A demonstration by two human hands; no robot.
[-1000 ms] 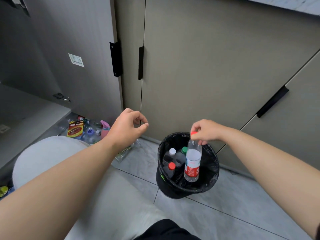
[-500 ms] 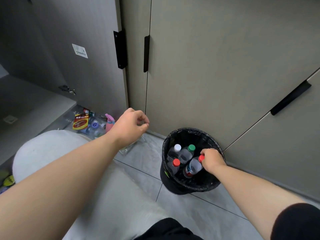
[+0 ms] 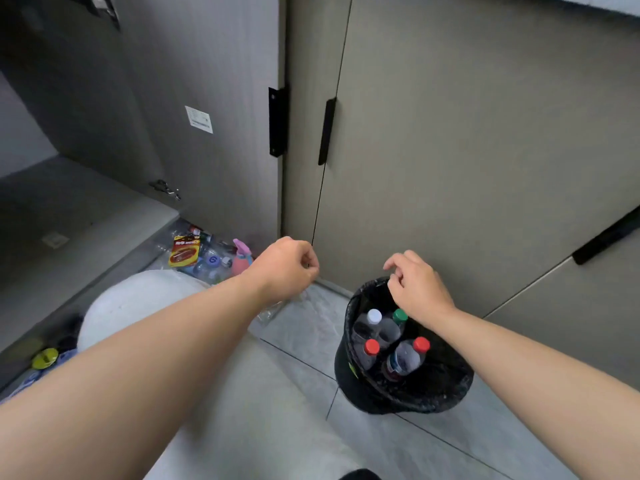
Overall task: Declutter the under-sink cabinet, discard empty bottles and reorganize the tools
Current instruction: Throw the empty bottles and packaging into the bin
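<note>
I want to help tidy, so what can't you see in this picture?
Head view only:
- writing on the sticker on the open door: too small
- pile in the cabinet: partly behind the knee, blurred
- bottom of the bin: covered by bottles
- palm of the left hand: curled fingers hide it

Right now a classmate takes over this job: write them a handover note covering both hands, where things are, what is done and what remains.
Left hand: fingers curled, holding nothing, raised left of the black bin.
Right hand: relaxed and empty, above the bin's far rim.
Done: four capped bottles stand in the bin: white cap, green cap, two red caps.
Left: clear bottles, a pink spray bottle and a red-and-yellow packet lie in the open cabinet at the left. Bin the empties, then arrange the tools.
</note>
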